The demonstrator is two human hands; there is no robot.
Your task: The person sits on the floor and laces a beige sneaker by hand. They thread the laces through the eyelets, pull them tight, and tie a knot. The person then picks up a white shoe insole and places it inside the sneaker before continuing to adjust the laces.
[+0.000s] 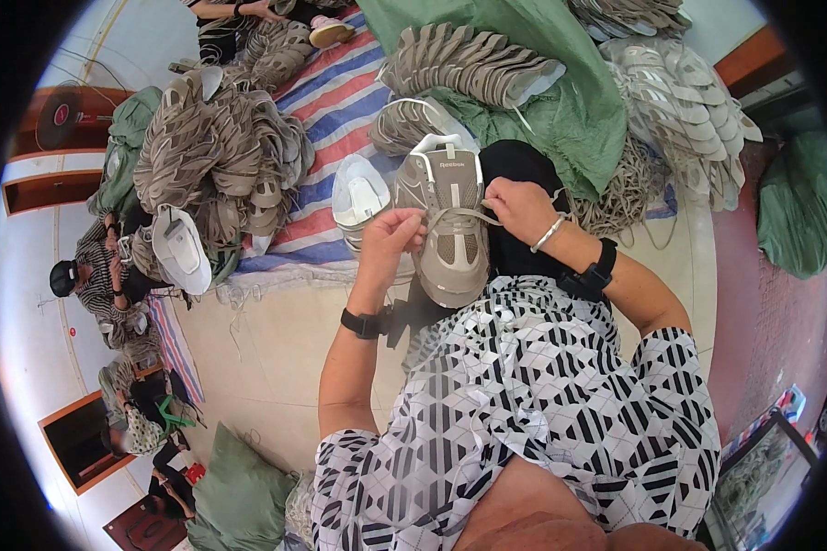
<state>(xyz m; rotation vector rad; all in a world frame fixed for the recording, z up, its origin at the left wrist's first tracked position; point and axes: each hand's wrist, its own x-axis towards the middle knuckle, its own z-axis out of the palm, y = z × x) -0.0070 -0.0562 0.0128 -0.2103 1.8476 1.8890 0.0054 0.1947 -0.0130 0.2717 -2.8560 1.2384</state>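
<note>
A taupe and beige shoe upper (454, 266) rests on my lap, toe toward me. A flat beige shoelace (459, 212) crosses its tongue. My left hand (393, 234) pinches the lace at the shoe's left side. On the right, my right hand (522, 211) grips the other part of the lace between thumb and fingers, its back turned up. The lace looks stretched between both hands. Just left of the shoe stands another upper with a white lining (360, 193). Behind the shoe lies one more taupe upper (409, 124), partly covered by it.
Stacked taupe uppers (469, 66) lie on a green sheet (560, 119) ahead. Bundles of uppers (198, 138) fill the left side of a striped tarp (326, 115). Pale uppers (680, 101) and a heap of loose laces (616, 184) lie right. Other people (96, 275) sit at left.
</note>
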